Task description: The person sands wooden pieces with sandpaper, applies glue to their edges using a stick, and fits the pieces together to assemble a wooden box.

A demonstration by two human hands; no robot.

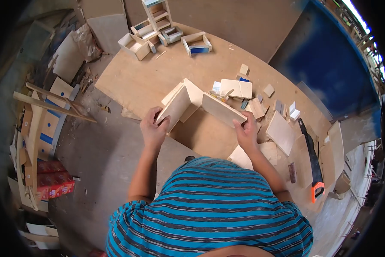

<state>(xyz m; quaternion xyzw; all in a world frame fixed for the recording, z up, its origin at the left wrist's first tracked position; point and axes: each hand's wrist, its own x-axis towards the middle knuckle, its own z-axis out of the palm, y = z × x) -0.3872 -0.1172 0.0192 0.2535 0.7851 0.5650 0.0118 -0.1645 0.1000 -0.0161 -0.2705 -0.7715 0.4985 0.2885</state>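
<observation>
My left hand [154, 126] grips the near end of a thin wooden panel [175, 108], which stands on edge above the work table. Fingers and thumb of my right hand [247, 130] close on the near right end of a second panel [223, 108], also on edge. The two panels slant apart in a V toward me. Between and behind them lie more pale wooden boards [194, 95] on the table. A clear bag of small items [220, 95] sits just beyond the right panel.
Small wooden boxes and frames [196, 43] stand at the table's [158, 77] far side. Wood blocks and flat panels [280, 133] lie to the right, with a black saw [311, 158] with orange handle. Red packs [54, 180] sit at lower left.
</observation>
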